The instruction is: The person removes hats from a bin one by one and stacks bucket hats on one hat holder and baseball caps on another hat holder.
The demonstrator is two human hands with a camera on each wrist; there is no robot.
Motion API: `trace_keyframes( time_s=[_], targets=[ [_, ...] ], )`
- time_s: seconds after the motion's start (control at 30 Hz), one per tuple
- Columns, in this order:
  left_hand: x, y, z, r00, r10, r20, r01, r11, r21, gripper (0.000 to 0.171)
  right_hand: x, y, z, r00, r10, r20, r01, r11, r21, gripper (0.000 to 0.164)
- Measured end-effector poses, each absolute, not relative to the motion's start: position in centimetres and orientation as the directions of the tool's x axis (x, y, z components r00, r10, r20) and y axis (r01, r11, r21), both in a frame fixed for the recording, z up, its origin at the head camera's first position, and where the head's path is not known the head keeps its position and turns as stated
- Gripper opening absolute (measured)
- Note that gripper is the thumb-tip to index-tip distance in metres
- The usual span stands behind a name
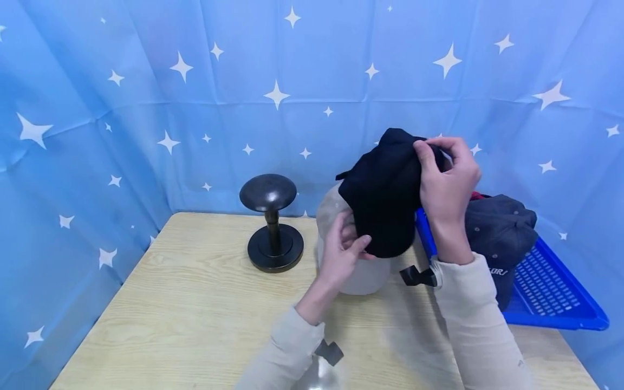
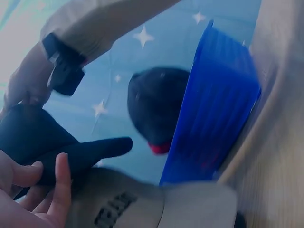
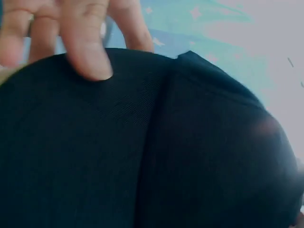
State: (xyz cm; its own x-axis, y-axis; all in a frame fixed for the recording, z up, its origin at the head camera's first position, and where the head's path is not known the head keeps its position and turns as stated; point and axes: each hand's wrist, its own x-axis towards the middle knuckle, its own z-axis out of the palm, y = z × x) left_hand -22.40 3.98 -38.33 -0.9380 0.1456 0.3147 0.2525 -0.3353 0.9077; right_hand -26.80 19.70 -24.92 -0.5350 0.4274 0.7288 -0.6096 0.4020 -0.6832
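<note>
A black cap (image 1: pixel 385 189) is held up between the two hands with its brim hanging down. My right hand (image 1: pixel 446 179) pinches the upper right part of the cap, thumb on the near side. At the lower left edge of the brim is my left hand (image 1: pixel 343 246); the right wrist view shows its thumb (image 3: pixel 92 61) on the brim with other fingers beyond the edge. Just behind stands a beige cap (image 1: pixel 358 276), partly hidden by the black one. Dark lettering (image 2: pixel 114 209) on its front shows in the left wrist view.
A black stand (image 1: pixel 268 195) with a rounded top and round base stands to the left on the wooden table (image 1: pixel 195 303). At the right, a blue basket (image 1: pixel 580 303) holds dark caps (image 1: pixel 502 227), one with red showing. A blue star-patterned curtain (image 1: pixel 312 54) hangs behind.
</note>
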Motion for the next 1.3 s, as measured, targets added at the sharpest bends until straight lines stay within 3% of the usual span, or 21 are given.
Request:
trace_keyframes(
  time_s=[0.17, 0.27, 0.5, 0.67, 0.93, 1.1, 1.3],
  targets=[
    [-23.5, 2.3, -38.8, -0.955, 0.079, 0.285, 0.251, -0.291, 0.923, 0.030, -28.3, 20.0, -27.0, -0.631, 0.296, 0.717, -0.579, 0.436, -0.689, 0.028],
    [-24.0, 1.7, -38.8, -0.962, 0.067, 0.265, 0.237, -0.280, 0.930, 0.028, -28.4, 21.1, -28.6, -0.721, 0.229, 0.654, -0.519, 0.446, -0.729, 0.040],
    [-24.5, 0.5, -38.4, -0.977, 0.070, 0.202, 0.165, -0.352, 0.921, 0.028, -26.8, 23.3, -33.2, -0.933, 0.249, 0.260, -0.139, 0.415, -0.899, 0.060],
    [-24.9, -0.4, -38.4, -0.980, 0.120, 0.159, 0.094, -0.427, 0.899, 0.025, -25.8, 23.3, -35.3, -0.959, 0.255, 0.127, -0.047, 0.296, -0.954, 0.040],
    [-25.3, -0.8, -38.7, -0.968, 0.220, 0.121, 0.013, -0.438, 0.899, 0.024, -24.6, 23.9, -36.1, -0.986, 0.127, 0.103, -0.117, -0.102, -0.988, 0.015],
    [-25.4, -1.9, -38.4, -0.975, 0.215, 0.050, -0.043, -0.408, 0.912, 0.023, -24.3, 23.6, -36.1, -0.994, 0.068, 0.090, -0.100, -0.152, -0.983, 0.011],
    [-26.1, -3.7, -38.4, -0.972, 0.235, -0.011, -0.112, -0.422, 0.900, 0.020, -24.7, 22.5, -36.1, -0.996, 0.061, 0.064, -0.070, -0.090, -0.993, 0.018]
  ],
)
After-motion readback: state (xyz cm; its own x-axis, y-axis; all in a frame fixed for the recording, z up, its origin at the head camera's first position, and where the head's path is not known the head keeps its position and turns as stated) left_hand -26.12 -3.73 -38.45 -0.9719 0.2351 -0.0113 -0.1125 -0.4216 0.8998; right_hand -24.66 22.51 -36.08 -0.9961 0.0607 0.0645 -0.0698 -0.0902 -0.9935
